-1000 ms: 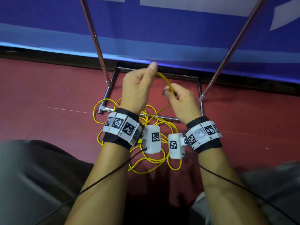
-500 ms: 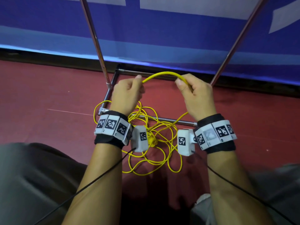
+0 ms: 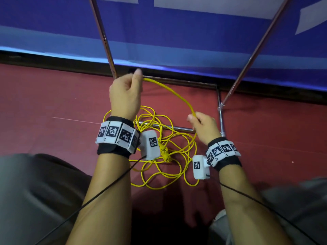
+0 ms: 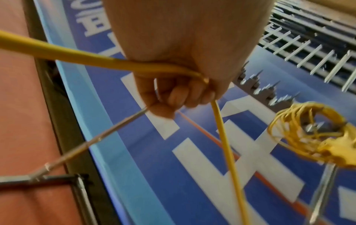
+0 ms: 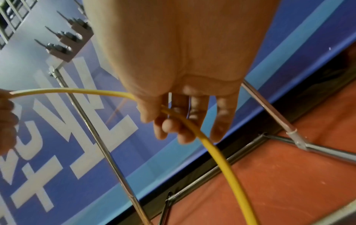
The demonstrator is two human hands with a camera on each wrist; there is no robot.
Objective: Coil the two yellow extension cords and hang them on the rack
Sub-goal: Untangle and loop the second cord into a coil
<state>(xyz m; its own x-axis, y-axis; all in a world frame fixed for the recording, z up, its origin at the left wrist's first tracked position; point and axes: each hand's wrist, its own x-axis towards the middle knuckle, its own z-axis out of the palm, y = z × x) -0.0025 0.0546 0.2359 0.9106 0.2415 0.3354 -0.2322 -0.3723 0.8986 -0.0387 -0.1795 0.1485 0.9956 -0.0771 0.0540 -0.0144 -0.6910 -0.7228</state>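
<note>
Nearest you, between your forearms, the loose yellow cord (image 3: 164, 156) lies tangled on the red floor (image 3: 53, 103), draped over the rack's (image 3: 220, 114) lower bar. Your right hand (image 3: 203, 129) pinches the cord lightly between thumb and fingers, the other fingers nearly straight in the right wrist view. Higher and farther, your left hand (image 3: 126, 96) is curled into a fist round the same cord, with an arc of it spanning the gap between your hands.

You appear to be early in coiling this cord: one loop is being drawn, most of the length is on the floor. The next move probably calls for bringing your right hand's section up to your left, letting the cord slide so loops match and the floor tangle feeds without knotting.

The cord looks thin, smooth and springy. Farthest away, in the left wrist view, a coiled yellow cord (image 4: 316, 130) hangs on the rack's top.
</note>
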